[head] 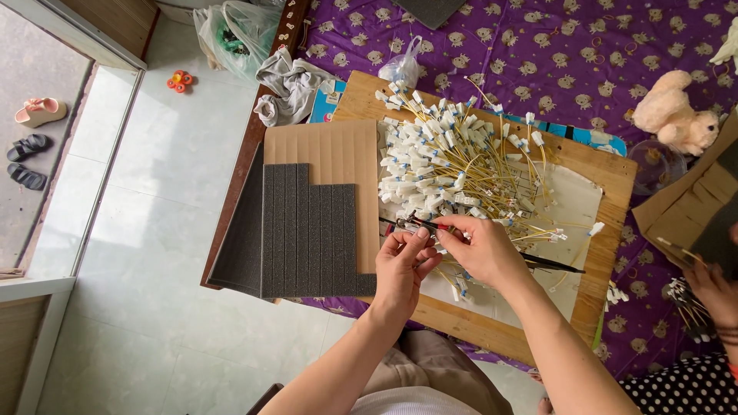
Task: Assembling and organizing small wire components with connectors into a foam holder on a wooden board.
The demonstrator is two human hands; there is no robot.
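My left hand and my right hand meet over a wooden board and pinch a thin black strip with a small red-tipped wire piece between the fingertips. Just beyond them lies a big heap of yellow wires with white connectors. To the left sit dark grey foam strips on a sheet of brown cardboard. A long black strip runs under my right wrist.
The board rests on a purple patterned cloth. A plush toy and cardboard pieces lie at right, where another person's hand holds wires. Grey cloth, plastic bags and sandals sit by the tiled floor at left.
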